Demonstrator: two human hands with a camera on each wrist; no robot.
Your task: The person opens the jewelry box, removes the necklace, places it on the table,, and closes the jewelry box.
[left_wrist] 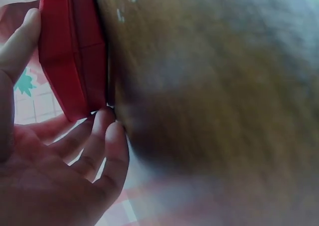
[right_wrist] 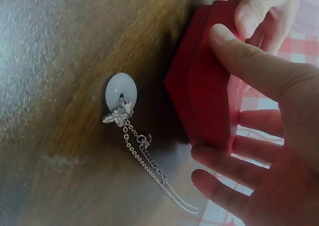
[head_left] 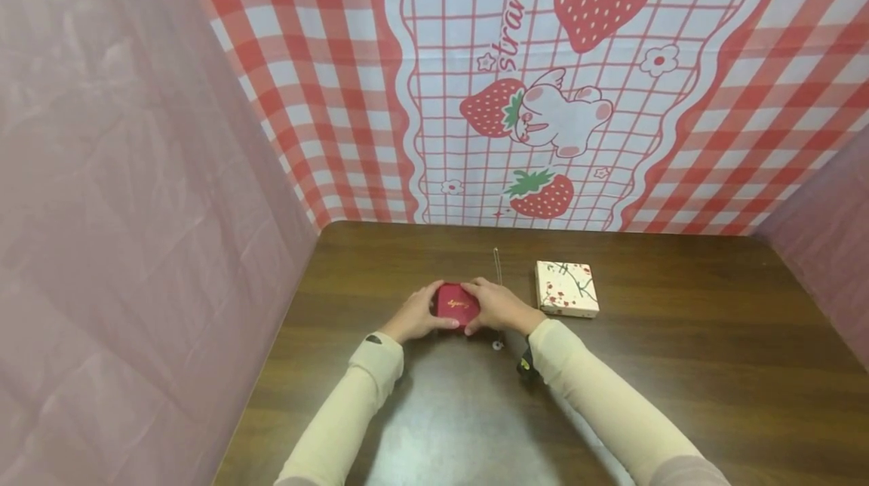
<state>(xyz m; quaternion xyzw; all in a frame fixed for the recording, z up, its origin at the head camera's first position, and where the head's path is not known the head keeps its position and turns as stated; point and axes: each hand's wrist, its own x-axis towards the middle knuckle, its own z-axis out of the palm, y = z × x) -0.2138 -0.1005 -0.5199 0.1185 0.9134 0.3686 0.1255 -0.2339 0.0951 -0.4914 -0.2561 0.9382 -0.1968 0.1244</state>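
Note:
A small red jewelry box with gold lettering on its lid sits on the table, its lid down. From the left side my left hand grips it, thumb at the near edge and fingers around the far side. My right hand holds the opposite side the same way. In the right wrist view, the thumb presses on the box's red side while the other fingers reach around it. Close by on the wood lies a silver chain necklace with a white ring pendant; in the head view my right hand partly covers it.
A cream square box with a floral branch print lies right of my right hand. Behind the brown wooden table hangs a red checked strawberry cloth. A pink curtain hangs on the left.

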